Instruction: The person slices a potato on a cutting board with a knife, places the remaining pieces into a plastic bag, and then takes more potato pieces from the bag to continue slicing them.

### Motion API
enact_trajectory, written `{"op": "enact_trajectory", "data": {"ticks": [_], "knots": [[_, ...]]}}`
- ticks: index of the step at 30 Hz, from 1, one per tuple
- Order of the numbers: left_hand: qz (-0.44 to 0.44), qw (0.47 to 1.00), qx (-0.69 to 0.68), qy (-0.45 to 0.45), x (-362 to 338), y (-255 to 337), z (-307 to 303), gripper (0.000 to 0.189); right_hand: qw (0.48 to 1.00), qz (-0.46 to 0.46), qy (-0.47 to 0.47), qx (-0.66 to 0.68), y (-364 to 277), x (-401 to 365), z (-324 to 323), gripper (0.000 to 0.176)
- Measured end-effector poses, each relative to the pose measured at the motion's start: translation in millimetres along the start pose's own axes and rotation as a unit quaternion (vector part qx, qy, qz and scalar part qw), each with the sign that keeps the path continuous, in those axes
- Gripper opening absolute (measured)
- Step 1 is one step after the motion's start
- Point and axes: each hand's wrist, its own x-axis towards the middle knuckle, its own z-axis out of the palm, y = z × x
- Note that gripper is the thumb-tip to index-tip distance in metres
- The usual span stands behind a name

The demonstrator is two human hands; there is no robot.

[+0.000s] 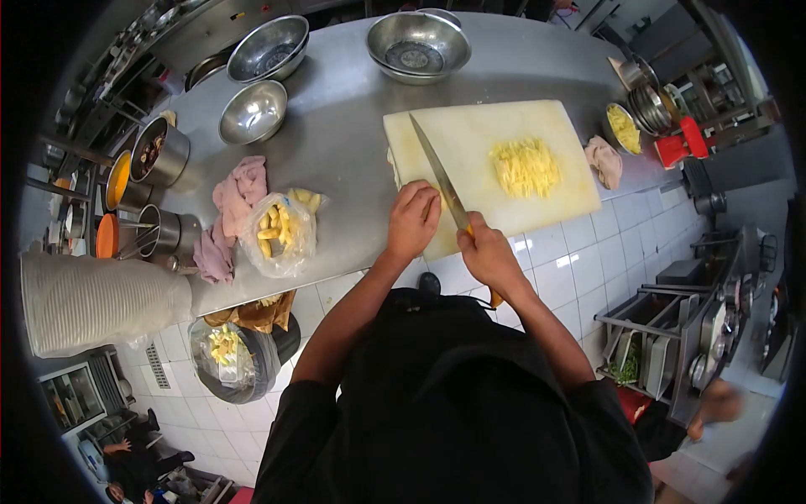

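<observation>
My right hand [487,254] is closed round the handle of a long knife [441,172], whose blade points up and to the left over the cutting board [470,126]. Beside the blade, at the board's left edge, my left hand [414,220] has its fingers curled; whatever they hold, if anything, is hidden. A pile of thin yellow strips [525,168] lies on the right part of the board. To the left, a clear plastic bag [281,235] with yellow pieces in it rests on the steel table [348,160].
Steel bowls [418,46] stand at the back, a smaller one [253,112] nearer left. Pink cloths [239,193] lie beside the bag. Pots [161,151] and stacked containers [105,290] line the left. A bowl of yellow strips [622,128] stands right. A bin [235,361] is below.
</observation>
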Motion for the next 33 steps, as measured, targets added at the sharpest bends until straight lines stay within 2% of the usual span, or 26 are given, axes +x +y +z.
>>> {"op": "enact_trajectory", "data": {"ticks": [3, 15, 18, 24, 33], "knots": [[-0.008, 1.0, -0.001, -0.01, -1.1, -1.1, 0.0, 0.009, 0.999, -0.024, 0.032, -0.002, 2.4, -3.8, 2.1, 0.033], [-0.037, 0.999, -0.025, -0.007, -3.5, -3.2, 2.8, 0.007, 1.0, -0.014, 0.014, 0.009, -3.4, -5.7, -0.8, 0.035], [-0.02, 1.0, 0.001, -0.008, -2.4, -2.0, 1.1, 0.007, 1.0, -0.009, 0.009, 0.014, -4.0, -6.0, -2.2, 0.035], [-0.029, 0.999, -0.012, -0.006, -1.8, -0.4, 1.4, 0.007, 1.0, 0.004, -0.013, 0.014, -5.0, -3.4, -4.4, 0.032], [-0.032, 0.999, -0.011, -0.013, -2.2, 0.0, 0.9, 0.008, 0.999, -0.032, -0.01, 0.012, -0.5, 24.2, 8.7, 0.024]]}}
